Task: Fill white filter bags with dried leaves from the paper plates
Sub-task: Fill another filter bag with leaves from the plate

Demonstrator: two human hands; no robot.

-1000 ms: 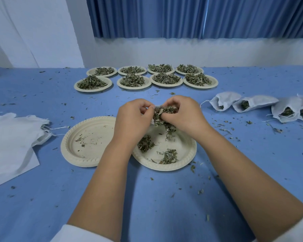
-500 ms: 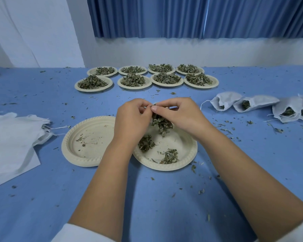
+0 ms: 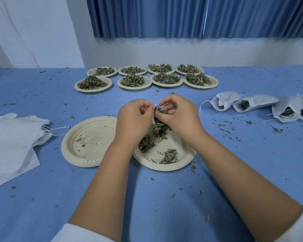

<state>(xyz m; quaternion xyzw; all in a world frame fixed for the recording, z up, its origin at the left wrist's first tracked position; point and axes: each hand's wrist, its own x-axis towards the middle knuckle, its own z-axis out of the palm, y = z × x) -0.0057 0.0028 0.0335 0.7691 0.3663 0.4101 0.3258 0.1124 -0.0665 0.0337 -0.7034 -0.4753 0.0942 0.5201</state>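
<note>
Pinching the filter bag (image 3: 156, 107), left hand (image 3: 132, 122) and right hand (image 3: 180, 118) hold it above a plate (image 3: 184, 158).

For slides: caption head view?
Left hand and right hand pinch a filter bag brimming with dried leaves over a plate.

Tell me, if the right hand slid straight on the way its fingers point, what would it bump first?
Probably the left hand. The fingers of the right hand point leftwards at it, with only the rim of the white filter bag pinched between them. Depth is hard to judge, though.
</note>
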